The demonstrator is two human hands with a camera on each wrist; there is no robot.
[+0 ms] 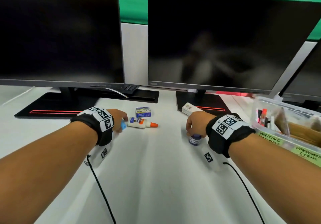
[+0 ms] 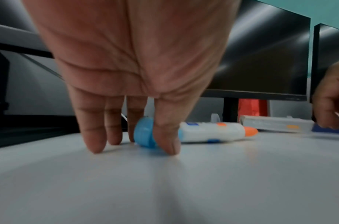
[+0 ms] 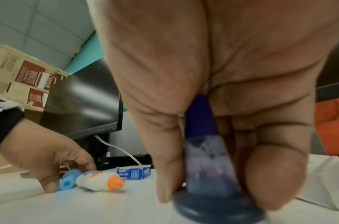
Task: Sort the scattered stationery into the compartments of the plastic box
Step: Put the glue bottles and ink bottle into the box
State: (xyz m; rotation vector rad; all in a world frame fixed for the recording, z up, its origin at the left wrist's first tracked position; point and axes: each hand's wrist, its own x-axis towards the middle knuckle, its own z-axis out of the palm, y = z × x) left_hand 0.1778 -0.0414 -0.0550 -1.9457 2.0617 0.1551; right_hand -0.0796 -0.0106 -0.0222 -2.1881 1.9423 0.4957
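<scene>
The left hand [image 2: 126,63] pinches a blue cap [image 2: 145,134], half hidden by its fingers. The right hand [image 3: 212,91] grips one ink bottle [image 3: 203,159], label blurred. On the tabletop [image 1: 156,171]: one glue bottle [image 1: 140,122], one clip box [image 1: 143,112]. The plastic box [image 1: 271,137] is cut off at right.

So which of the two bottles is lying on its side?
The white glue bottle with the orange cap, beside the left hand. The blue ink bottle stands upright under the right hand.

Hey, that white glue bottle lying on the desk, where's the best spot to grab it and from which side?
Grip the white glue bottle across its broad body, coming from above. It lies flat on the desk, orange cap pointing right; the cap end tapers, so it would probably slip.
</scene>
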